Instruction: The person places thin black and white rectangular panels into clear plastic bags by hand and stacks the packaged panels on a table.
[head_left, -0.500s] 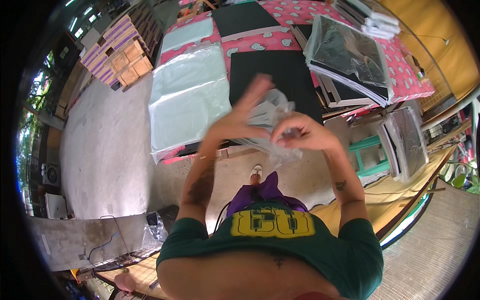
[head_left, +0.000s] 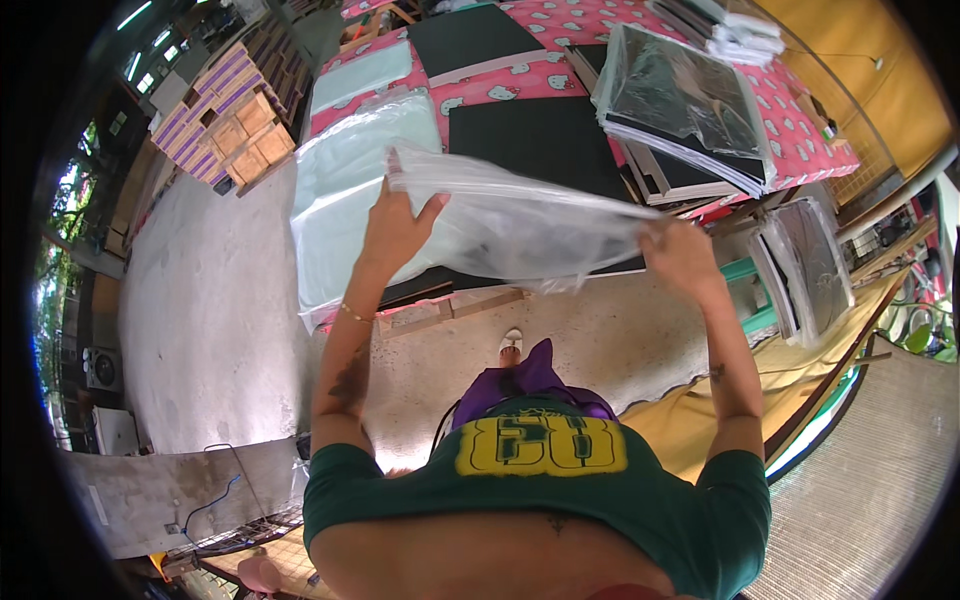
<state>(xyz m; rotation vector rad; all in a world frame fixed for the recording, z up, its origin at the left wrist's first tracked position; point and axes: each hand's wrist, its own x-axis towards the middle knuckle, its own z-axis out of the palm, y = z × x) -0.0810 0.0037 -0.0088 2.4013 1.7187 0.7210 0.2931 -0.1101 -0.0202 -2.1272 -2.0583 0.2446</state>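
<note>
A clear plastic bag (head_left: 540,225) is stretched wide between my hands, above the near edge of the table. My left hand (head_left: 398,225) holds its left end, with the index finger reaching up against the film and the thumb held apart. At the other end, my right hand (head_left: 682,258) is closed in a fist around the bag's edge. Beneath the bag lies a flat black board (head_left: 530,135), partly seen through the film. To its left is a stack of pale, translucent plastic bags (head_left: 350,200).
A pink patterned cloth (head_left: 490,88) covers the table. Another black board (head_left: 475,40) lies farther back. Plastic-wrapped black panels (head_left: 690,95) are stacked at right. Wrapped panels (head_left: 810,260) lean by a green stool (head_left: 757,300). Boxes (head_left: 225,115) are piled at far left.
My hands have moved apart, the left one leftward and the right one rightward. The crumpled plastic bag between them is now spread out and pulled long.
</note>
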